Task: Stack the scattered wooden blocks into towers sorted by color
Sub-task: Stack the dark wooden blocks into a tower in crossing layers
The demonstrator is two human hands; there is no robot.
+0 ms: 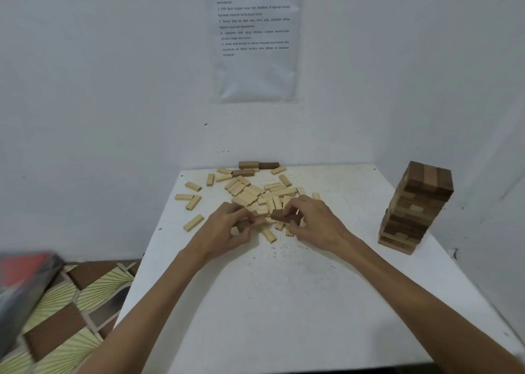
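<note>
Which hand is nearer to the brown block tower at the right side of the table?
Right. The right hand is left of the brown block tower; the left hand lies even farther left.

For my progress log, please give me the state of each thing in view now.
left hand: grips left brown block
right hand: pinches right brown block
light blocks: scattered flat on white table, unstacked
brown tower: upright, near right table edge
far brown blocks: lying loose at far edge
wall sheet: hanging flat
</note>
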